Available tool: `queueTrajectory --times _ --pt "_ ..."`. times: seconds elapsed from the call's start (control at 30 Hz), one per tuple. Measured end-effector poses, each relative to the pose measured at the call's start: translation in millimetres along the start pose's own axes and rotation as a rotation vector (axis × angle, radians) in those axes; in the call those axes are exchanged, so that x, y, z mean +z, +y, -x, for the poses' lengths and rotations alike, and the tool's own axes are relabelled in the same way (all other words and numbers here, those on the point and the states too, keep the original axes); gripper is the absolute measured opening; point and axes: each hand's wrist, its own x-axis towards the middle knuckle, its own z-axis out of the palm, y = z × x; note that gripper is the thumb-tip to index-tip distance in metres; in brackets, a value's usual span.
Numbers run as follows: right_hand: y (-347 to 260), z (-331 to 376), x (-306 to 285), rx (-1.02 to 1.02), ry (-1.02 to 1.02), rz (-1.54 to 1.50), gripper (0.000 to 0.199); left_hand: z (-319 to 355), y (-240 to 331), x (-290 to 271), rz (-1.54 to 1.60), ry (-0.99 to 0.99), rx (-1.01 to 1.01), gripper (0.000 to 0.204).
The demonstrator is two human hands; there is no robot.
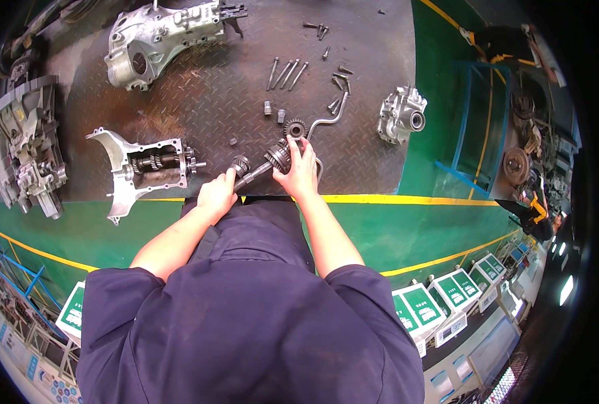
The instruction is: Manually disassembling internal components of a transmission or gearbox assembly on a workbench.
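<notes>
Head view showed both hands on a gear shaft (262, 165) lying on the checkered metal plate (245, 87). Left hand (216, 195) was closed around the shaft's lower end, beside a small gear (239, 163). Right hand (299, 172) cupped the larger gear cluster (279, 156), fingers curled over it. Beyond the right fingertips lay a loose gear (294, 127); left of the left hand sat an open gearbox housing (144, 168).
</notes>
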Motion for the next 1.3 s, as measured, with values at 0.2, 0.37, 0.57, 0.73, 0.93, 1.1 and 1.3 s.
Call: queueTrajectory --times 0.2,0.37,0.57,0.73,0.93,1.1,1.3 --pt "29.7 6.0 12.5 0.252 0.287 -0.361 0.098 3.8 2.5 -11.5 0.038 -0.029 -0.021 0.057" --pt "45.9 -13.5 -1.6 0.41 0.393 -0.434 0.098 -0.7 1.1 -9.4 0.039 0.002 0.014 0.056" --pt "40.8 -5.1 -9.0 0.38 0.418 -0.424 0.066 -23.4 4.4 -4.5 0.075 0.064 0.034 0.054" --pt "16.2 36.4 5.4 0.35 0.352 -0.631 0.037 -42.1 8.3 -7.7 0.114 0.125 0.041 0.053" --pt "-28.0 28.1 -1.5 0.638 -0.081 -1.307 0.046 -53.1 22.0 -20.8 0.169 0.135 0.123 0.055" --pt "-15.8 4.4 5.5 0.605 -0.014 -1.104 0.03 -53.2 29.9 -18.5 0.271 0.042 0.178 0.065" --pt "-16.3 27.8 -2.1 0.489 -0.021 -0.937 0.025 -56.8 23.6 -13.9 0.465 -0.137 0.253 0.067"
